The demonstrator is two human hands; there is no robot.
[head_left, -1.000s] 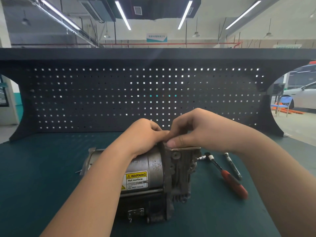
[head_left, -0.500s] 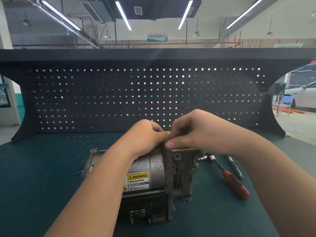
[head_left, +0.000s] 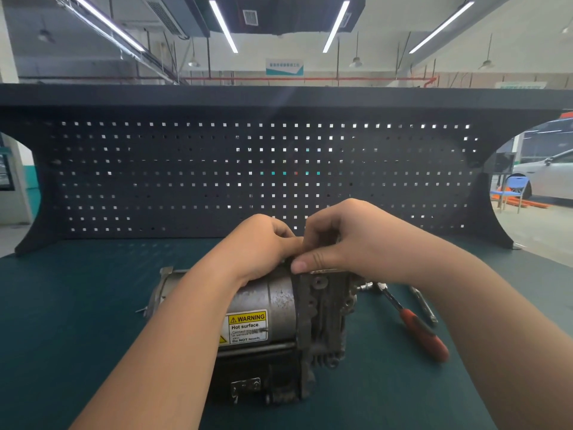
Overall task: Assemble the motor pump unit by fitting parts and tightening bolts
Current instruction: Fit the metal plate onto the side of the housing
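Lying on its side on the green bench mat (head_left: pixel 77 321), the motor pump unit (head_left: pixel 279 318) wears a yellow label (head_left: pixel 245 329) reading "WARNING Hot surface... Do NOT touch". The left hand (head_left: pixel 260 243) and right hand (head_left: pixel 347 240) meet with curled fingers at the unit's top edge; what they pinch cannot be told. A red-handled ratchet (head_left: pixel 415 327) lies right of the unit.

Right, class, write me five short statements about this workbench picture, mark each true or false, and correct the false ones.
1. Both hands work at the top of the motor pump unit. True.
2. The red-handled ratchet is in the right hand. False: it lies on the green mat, right of the unit.
3. The unit carries a yellow warning label. True.
4. The left hand rests flat on the mat. False: its fingers curl at the unit's top.
5. Tools hang on the pegboard. False: none visible.
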